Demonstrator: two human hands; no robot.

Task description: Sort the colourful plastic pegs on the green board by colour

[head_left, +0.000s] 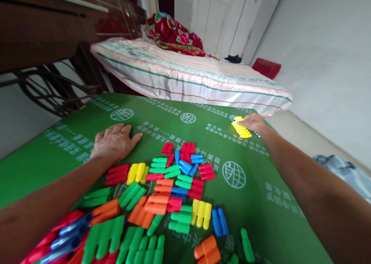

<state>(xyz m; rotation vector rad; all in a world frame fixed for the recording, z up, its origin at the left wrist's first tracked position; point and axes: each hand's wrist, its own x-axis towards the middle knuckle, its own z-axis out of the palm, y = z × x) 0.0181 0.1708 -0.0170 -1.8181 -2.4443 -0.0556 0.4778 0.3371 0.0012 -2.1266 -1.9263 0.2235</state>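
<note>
The right hand [252, 122] is apparently pinching yellow blocks [241, 128], probably positioning them, which calls for steadiness; the left hand [115, 142] is resting flat, ungripping, on the table [261, 213], mixed blocks [156, 204] lying just beside it.

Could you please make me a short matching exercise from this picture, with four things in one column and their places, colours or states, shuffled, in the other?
Things
1. Left hand
2. Right hand
3. Board
4. Blanket

Places, colours and states
A. Green, with white printing
B. Red and flowered, heaped on the bed
C. Palm down, with the thumb out to the side
D. Touching the row of yellow pieces at the far right

Right pairs: 1-C, 2-D, 3-A, 4-B
</note>
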